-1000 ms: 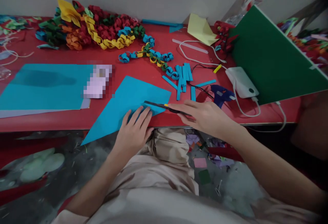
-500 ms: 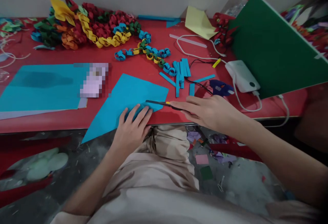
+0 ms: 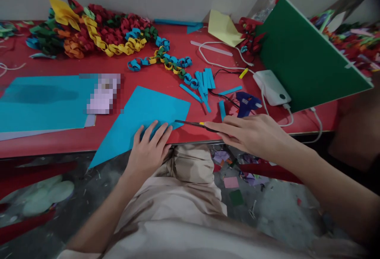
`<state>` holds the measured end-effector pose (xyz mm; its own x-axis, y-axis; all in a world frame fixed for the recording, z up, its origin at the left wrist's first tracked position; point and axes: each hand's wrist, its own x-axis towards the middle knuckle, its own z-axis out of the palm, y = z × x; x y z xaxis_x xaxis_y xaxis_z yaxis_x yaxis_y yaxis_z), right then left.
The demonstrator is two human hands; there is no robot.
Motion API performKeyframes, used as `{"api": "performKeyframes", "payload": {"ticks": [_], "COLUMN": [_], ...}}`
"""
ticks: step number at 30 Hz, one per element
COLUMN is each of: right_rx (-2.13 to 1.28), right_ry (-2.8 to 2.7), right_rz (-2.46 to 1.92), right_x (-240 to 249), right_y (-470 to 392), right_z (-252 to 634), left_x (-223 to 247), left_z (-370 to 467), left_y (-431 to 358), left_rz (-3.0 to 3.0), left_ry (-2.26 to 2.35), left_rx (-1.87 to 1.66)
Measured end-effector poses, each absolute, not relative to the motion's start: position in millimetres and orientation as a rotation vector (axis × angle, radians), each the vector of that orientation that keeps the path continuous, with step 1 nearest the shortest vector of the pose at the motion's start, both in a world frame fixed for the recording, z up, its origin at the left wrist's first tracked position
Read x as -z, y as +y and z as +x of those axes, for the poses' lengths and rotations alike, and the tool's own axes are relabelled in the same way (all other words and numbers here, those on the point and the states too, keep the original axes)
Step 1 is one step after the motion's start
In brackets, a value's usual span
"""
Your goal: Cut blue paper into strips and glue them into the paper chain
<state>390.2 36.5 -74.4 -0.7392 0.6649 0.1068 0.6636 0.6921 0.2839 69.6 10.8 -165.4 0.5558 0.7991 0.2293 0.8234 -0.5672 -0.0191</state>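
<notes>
A blue paper sheet [image 3: 139, 112] lies slanted on the red table [image 3: 166, 81], its lower left corner sticking out past the front edge. My left hand [image 3: 151, 142] rests on the sheet's lower part with the fingers spread. To its right, my right hand [image 3: 246, 132] grips dark scissors [image 3: 190, 123] with a bit of yellow near the handle. The blades point left, and their tip is at the sheet's lower right edge. Several blue strips [image 3: 204, 83] lie behind the scissors, beside a blue glue gun [image 3: 247, 103].
Paper chains [image 3: 115, 29] are heaped at the back. More blue sheets [image 3: 44, 112] and a pixelated pinkish item [image 3: 103, 95] lie left. At right are a white power bank [image 3: 271, 87] with cables and a standing green board [image 3: 305, 57]. Scraps [image 3: 230, 182] litter the floor.
The view has shifted slightly to the right. The scissors have drawn back a little to the right relative to the sheet, and my left hand stays on it.
</notes>
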Motion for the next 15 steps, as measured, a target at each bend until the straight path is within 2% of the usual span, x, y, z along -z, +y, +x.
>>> {"api": "performKeyframes", "payload": {"ticks": [15], "right_rx": [-0.413], "right_ry": [2.892], "right_rz": [1.214], "right_x": [65], "right_y": [21], "right_z": [413], "left_x": [163], "left_z": [69], "left_y": [11], "left_rz": [-2.627], "left_ry": [-1.374], "left_rx": [0.269]}}
